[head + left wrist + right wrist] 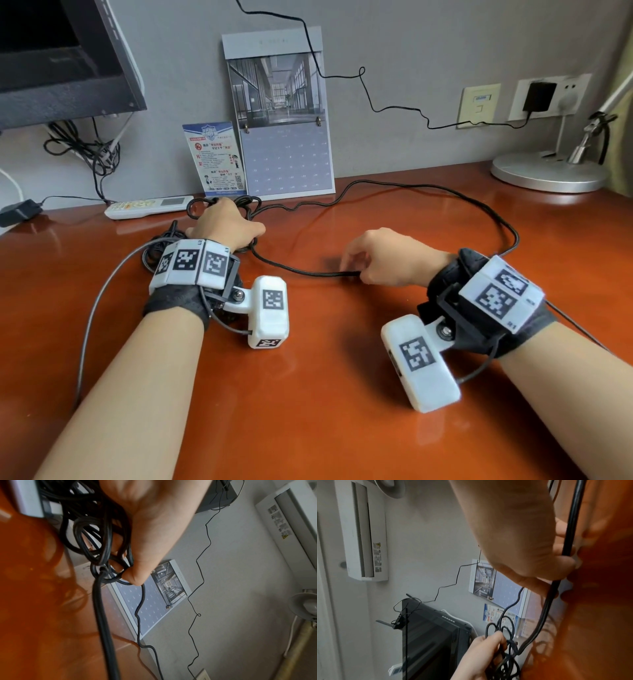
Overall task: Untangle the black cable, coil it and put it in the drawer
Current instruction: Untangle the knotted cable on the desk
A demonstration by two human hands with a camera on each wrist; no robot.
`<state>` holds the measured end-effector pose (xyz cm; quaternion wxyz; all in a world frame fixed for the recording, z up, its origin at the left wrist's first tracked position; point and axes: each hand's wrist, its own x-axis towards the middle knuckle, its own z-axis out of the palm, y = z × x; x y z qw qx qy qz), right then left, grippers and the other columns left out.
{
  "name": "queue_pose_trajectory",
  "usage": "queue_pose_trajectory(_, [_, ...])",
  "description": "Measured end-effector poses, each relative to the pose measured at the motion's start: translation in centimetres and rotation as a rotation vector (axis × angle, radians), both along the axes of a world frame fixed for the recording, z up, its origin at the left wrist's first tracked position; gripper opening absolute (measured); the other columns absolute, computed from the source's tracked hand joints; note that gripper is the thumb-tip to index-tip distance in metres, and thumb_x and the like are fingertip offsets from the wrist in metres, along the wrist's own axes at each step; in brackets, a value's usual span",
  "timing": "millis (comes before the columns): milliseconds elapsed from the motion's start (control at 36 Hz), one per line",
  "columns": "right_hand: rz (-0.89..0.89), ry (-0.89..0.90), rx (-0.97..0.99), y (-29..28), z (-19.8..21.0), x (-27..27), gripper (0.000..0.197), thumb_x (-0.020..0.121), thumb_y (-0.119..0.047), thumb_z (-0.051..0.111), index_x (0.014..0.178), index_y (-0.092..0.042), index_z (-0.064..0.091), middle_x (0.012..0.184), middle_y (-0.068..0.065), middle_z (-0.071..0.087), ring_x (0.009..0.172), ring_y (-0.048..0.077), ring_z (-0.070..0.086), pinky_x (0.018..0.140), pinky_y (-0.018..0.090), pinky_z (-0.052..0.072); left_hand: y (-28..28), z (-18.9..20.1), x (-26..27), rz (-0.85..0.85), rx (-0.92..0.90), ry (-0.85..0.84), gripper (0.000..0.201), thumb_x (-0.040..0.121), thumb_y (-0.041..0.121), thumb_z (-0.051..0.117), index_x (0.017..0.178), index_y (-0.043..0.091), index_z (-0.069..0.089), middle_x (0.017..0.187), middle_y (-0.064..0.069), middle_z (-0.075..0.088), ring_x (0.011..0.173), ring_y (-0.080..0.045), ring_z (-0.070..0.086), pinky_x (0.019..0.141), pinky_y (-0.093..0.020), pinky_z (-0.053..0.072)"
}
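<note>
The black cable (411, 187) lies in one wide loop over the red-brown desk (308, 394), from a tangled bundle (239, 205) at the back left round to the right. My left hand (224, 222) grips that bundle; the left wrist view shows my thumb and fingers curled round several loops of the cable (96, 536). My right hand (380, 260) pinches a straight stretch of the cable (308, 272) low over the desk. In the right wrist view the cable (570, 534) runs through my curled fingers (563, 561). No drawer is in view.
A calendar (284, 137) and a blue card (215, 157) lean on the wall behind the bundle. A white remote (147, 206) lies at the back left, under a monitor (65, 61) with its own wires. A lamp base (548, 173) stands back right, below a plugged charger (539, 97).
</note>
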<state>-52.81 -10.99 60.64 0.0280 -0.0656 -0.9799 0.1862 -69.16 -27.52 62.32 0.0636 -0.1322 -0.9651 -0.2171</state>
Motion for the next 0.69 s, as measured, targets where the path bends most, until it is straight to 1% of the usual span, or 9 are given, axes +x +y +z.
queue_pose_trajectory(83, [-0.084,-0.012,0.028,1.3,0.3,0.6,0.039,0.078,-0.001,0.050,0.091,-0.031,0.069,0.091,-0.011,0.061,0.085,0.014,0.059,0.067,0.025,0.048,0.1,0.0,0.0,-0.002,-0.001,-0.003,0.042,0.078,0.029,0.067,0.111,0.007,0.052,0.096,-0.002,0.049,0.104,-0.030,0.052,0.092,-0.041,0.033])
queue_pose_trajectory(167, [-0.185,-0.053,0.063,2.7,0.6,1.2,0.040,0.078,0.002,0.046,0.082,-0.032,0.068,0.091,-0.008,0.061,0.065,0.009,0.053,0.049,0.019,0.037,0.0,0.0,-0.1,-0.008,0.001,-0.002,0.032,0.077,0.029,0.066,0.096,0.009,0.049,0.090,-0.004,0.053,0.095,-0.029,0.052,0.089,-0.041,0.035])
queue_pose_trajectory(250, [-0.326,-0.072,0.128,4.1,0.8,1.6,0.036,0.080,-0.002,0.045,0.075,-0.032,0.064,0.097,-0.001,0.062,0.076,0.019,0.058,0.062,0.024,0.044,-0.1,0.1,-0.1,-0.008,0.006,0.003,0.032,0.077,0.030,0.066,0.093,0.011,0.046,0.093,-0.005,0.052,0.094,-0.028,0.051,0.090,-0.041,0.036])
queue_pose_trajectory(306, [-0.478,-0.068,0.224,5.2,0.6,1.9,0.026,0.085,-0.009,0.047,0.090,-0.024,0.068,0.104,0.006,0.062,0.085,0.027,0.057,0.073,0.031,0.044,-0.1,0.1,-0.1,-0.013,0.013,-0.002,0.030,0.075,0.030,0.066,0.084,0.008,0.047,0.085,-0.003,0.053,0.092,-0.029,0.053,0.091,-0.043,0.038])
queue_pose_trajectory(389, [-0.651,-0.007,0.204,6.9,0.1,2.2,0.025,0.088,-0.013,0.048,0.105,-0.011,0.067,0.105,0.013,0.063,0.082,0.030,0.054,0.074,0.033,0.043,-0.1,0.2,0.1,-0.033,0.022,-0.022,0.030,0.073,0.031,0.066,0.070,0.010,0.045,0.070,-0.002,0.049,0.087,-0.030,0.057,0.091,-0.045,0.044])
queue_pose_trajectory(444, [-0.627,0.091,0.057,7.5,-0.2,2.0,0.027,0.087,-0.010,0.047,0.103,-0.012,0.068,0.108,0.014,0.065,0.091,0.032,0.059,0.081,0.033,0.047,0.0,0.6,0.6,-0.060,0.046,-0.041,0.030,0.074,0.030,0.066,0.065,0.010,0.046,0.067,-0.004,0.048,0.079,-0.028,0.055,0.079,-0.037,0.046])
queue_pose_trajectory(528, [-0.511,0.221,-0.091,6.9,0.0,1.4,0.031,0.083,-0.003,0.043,0.097,-0.015,0.068,0.104,0.008,0.065,0.096,0.028,0.058,0.081,0.026,0.042,0.6,1.3,1.6,-0.138,0.132,-0.092,0.031,0.073,0.024,0.066,0.055,0.011,0.046,0.058,-0.005,0.046,0.061,-0.023,0.046,0.054,-0.026,0.033])
queue_pose_trajectory(639, [-0.344,0.342,-0.114,5.0,0.4,0.9,0.033,0.079,0.002,0.046,0.100,-0.014,0.065,0.100,0.004,0.055,0.090,0.018,0.050,0.078,0.022,0.035,1.8,2.3,3.3,-0.310,0.203,-0.231,0.028,0.073,0.022,0.066,0.052,0.015,0.048,0.053,-0.002,0.044,0.055,-0.018,0.044,0.056,-0.025,0.036])
queue_pose_trajectory(694, [-0.259,0.380,-0.162,4.1,0.4,0.7,0.032,0.079,0.003,0.048,0.102,-0.014,0.062,0.102,0.004,0.058,0.089,0.015,0.049,0.077,0.020,0.036,2.2,2.6,4.0,-0.407,0.178,-0.294,0.028,0.073,0.021,0.068,0.060,0.018,0.044,0.058,0.001,0.044,0.057,-0.015,0.043,0.055,-0.025,0.035])
